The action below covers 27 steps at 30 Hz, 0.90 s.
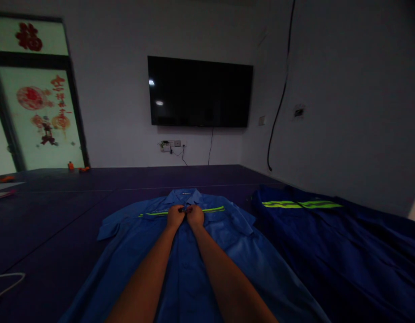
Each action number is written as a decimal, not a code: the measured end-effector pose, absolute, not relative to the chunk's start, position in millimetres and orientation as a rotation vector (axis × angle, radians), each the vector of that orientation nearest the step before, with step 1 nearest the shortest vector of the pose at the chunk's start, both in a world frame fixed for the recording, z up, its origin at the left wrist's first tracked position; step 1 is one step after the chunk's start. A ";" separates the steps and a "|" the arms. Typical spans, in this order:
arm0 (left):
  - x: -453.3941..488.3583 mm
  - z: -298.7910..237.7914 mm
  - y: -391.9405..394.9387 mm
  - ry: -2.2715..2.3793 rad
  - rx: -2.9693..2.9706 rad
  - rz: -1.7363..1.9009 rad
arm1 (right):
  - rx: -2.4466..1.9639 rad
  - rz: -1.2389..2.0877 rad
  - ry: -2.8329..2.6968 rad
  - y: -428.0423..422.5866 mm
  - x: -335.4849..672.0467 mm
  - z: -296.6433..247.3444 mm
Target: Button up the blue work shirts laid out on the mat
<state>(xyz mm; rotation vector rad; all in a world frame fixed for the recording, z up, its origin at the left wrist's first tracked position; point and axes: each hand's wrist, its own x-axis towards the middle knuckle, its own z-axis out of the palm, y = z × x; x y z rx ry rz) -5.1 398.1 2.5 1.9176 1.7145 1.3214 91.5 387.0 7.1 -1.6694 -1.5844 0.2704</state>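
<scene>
A blue short-sleeved work shirt (214, 237) with yellow-green reflective strips lies spread out, front up, its collar at the far end. Both of my hands meet at its front placket, just below the collar. My left hand (175, 216) is closed, fingers pinching the placket edge. Close beside it, my right hand (195, 216) pinches the cloth from the other side. Between the fingertips a small patch of cloth shows; any button there is too small to make out.
The shirt lies on a dark purple table (59, 215). To the right is a darker blue garment (315, 242) with a reflective strip. A white cable (12, 274) lies at the left edge, small orange objects (84, 169) at the far left. A television (201, 92) hangs on the wall.
</scene>
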 end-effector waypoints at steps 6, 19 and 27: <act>-4.4 2.2 397.8 1.709 1.933 1.325 | -1.659 0.288 -1.580 386.6 92.3 7.6; -5.4 1.6 397.8 1.704 1.964 1.303 | -1.652 0.320 -1.582 389.9 93.1 5.7; -4.5 2.3 398.1 1.731 1.996 1.268 | -1.660 0.248 -1.617 390.7 92.8 4.0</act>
